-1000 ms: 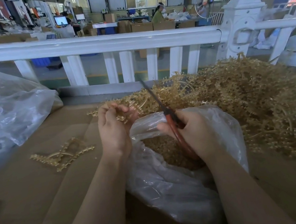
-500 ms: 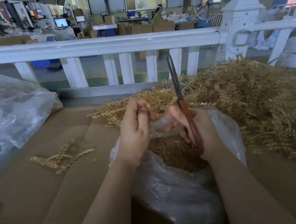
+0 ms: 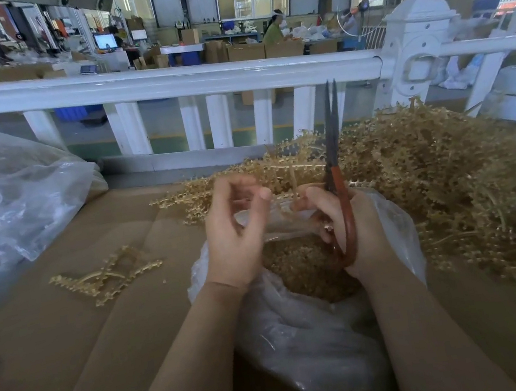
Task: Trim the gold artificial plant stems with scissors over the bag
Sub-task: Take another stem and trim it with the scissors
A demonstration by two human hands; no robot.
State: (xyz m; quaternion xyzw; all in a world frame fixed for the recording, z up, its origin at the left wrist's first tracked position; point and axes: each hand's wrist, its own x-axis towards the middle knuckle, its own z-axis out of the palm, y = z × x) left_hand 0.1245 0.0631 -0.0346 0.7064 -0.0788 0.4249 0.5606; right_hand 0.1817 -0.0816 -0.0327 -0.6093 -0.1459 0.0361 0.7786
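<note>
The right hand [image 3: 348, 225] grips the red-handled scissors [image 3: 338, 183], blades nearly closed and pointing up and away, while its fingertips pinch a gold stem [image 3: 295, 186] standing roughly upright. Just left, the left hand [image 3: 238, 231] is loosely curled and holds nothing. Both hover over the open plastic bag [image 3: 306, 328]; the big stem pile [image 3: 442, 181] lies right and far, nearer the right hand.

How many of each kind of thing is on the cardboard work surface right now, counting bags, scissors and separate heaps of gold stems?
Clear plastic bags: 2, the open bag under the hands and a bigger one at far left.
Scissors: 1, the red-handled pair in the right hand.
Gold stem heaps: 2, the big pile and a small cluster.
Total: 5.
</note>
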